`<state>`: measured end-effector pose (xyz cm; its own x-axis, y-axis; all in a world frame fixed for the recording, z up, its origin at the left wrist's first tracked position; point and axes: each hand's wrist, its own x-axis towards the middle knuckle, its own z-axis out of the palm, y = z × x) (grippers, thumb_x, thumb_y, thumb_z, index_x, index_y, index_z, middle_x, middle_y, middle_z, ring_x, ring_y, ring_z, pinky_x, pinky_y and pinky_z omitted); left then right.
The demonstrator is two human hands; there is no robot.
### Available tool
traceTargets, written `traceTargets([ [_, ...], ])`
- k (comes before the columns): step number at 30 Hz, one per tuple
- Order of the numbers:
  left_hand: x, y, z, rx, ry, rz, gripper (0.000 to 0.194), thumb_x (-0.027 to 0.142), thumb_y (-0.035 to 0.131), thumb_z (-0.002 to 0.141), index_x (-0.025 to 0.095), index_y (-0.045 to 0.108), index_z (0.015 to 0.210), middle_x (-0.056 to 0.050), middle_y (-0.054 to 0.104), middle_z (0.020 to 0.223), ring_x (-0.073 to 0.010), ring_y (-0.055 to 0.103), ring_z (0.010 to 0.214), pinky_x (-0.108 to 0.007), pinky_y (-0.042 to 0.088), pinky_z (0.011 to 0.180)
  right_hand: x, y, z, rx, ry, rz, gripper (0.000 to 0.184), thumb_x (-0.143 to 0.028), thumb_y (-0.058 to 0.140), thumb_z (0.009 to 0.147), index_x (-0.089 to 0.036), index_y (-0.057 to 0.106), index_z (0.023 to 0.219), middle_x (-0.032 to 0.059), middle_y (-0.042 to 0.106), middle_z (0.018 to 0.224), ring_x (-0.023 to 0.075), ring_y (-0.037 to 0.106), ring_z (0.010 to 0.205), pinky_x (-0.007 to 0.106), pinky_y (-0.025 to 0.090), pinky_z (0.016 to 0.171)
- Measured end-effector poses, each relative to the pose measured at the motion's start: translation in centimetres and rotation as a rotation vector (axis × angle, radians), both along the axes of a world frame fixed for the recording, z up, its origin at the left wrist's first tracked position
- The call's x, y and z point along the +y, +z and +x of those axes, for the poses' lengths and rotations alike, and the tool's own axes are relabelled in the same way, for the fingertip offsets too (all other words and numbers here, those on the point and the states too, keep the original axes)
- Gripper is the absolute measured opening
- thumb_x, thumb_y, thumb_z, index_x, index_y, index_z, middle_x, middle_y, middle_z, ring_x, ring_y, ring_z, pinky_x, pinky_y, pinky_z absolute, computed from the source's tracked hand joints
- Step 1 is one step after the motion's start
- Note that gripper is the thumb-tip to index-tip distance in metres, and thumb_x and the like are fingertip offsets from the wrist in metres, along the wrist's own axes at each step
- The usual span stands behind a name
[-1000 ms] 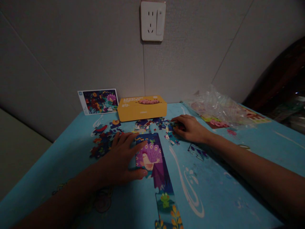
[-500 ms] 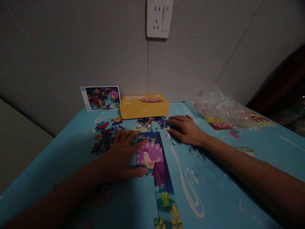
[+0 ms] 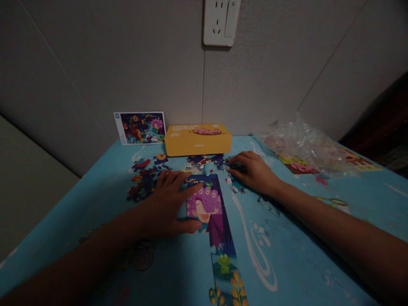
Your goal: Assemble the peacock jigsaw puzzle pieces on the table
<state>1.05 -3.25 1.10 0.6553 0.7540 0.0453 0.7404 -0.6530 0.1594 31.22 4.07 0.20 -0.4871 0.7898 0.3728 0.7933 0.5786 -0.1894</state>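
Note:
My left hand (image 3: 165, 203) lies flat with its fingers spread on the left edge of a joined strip of puzzle pieces (image 3: 210, 212) that shows a purple peacock and, lower down, a frog. My right hand (image 3: 253, 172) rests further back on the blue table (image 3: 302, 255), fingers curled over dark loose pieces (image 3: 234, 168); whether they grip one I cannot make out. More loose puzzle pieces (image 3: 145, 180) lie scattered left of my left hand and in front of the yellow box (image 3: 197, 139).
A picture card (image 3: 140, 127) leans on the wall behind the table at the left. A crumpled clear plastic bag (image 3: 302, 146) lies at the back right. A white wall socket (image 3: 221, 23) is above the box. The table's left edge drops off.
My right hand's fingers stretched toward the pieces, then curled over them. My left hand has stayed on the peacock strip. The camera has tilted down and left a little.

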Motion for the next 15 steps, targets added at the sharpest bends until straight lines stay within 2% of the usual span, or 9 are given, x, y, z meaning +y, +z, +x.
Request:
traceTargets([
  [2,-0.03,0.07,0.04,0.008,0.000,-0.006,0.081,0.063,0.067,0.078,0.026,0.046,0.147,-0.018,0.037,0.151,-0.0440,0.028,0.141,-0.072,0.012,0.113,-0.04,-0.11,-0.13,0.002,0.005,-0.013,0.033,-0.032,0.059,0.092,-0.016,0.065,0.121,0.0147,0.068,0.120,0.0311,0.059,0.111,0.046,0.044,0.097],
  [4,-0.06,0.05,0.02,0.010,0.000,-0.011,0.080,0.063,0.067,0.079,0.027,0.046,0.147,-0.018,0.037,0.150,-0.0442,0.028,0.141,-0.073,0.012,0.113,-0.05,-0.16,-0.19,-0.008,0.018,-0.046,0.038,-0.031,0.057,0.094,-0.016,0.061,0.128,0.0148,0.068,0.122,0.0312,0.060,0.113,0.048,0.043,0.100],
  [9,-0.10,-0.28,-0.20,-0.007,0.001,0.003,0.079,0.062,0.067,0.079,0.027,0.046,0.147,-0.018,0.037,0.150,-0.0452,0.027,0.140,-0.074,0.012,0.112,-0.06,-0.02,-0.08,0.001,-0.011,-0.045,0.037,-0.034,0.062,0.091,-0.014,0.064,0.122,0.0148,0.072,0.110,0.0316,0.063,0.103,0.048,0.047,0.095],
  [15,-0.02,-0.38,-0.26,0.001,-0.016,0.017,0.080,0.065,0.065,0.080,0.027,0.046,0.147,-0.019,0.037,0.150,-0.0446,0.027,0.140,-0.073,0.013,0.112,-0.30,0.30,0.24,0.096,-0.052,0.090,0.042,-0.039,0.069,0.085,-0.015,0.063,0.120,0.0132,0.073,0.107,0.0327,0.062,0.100,0.049,0.048,0.090],
])
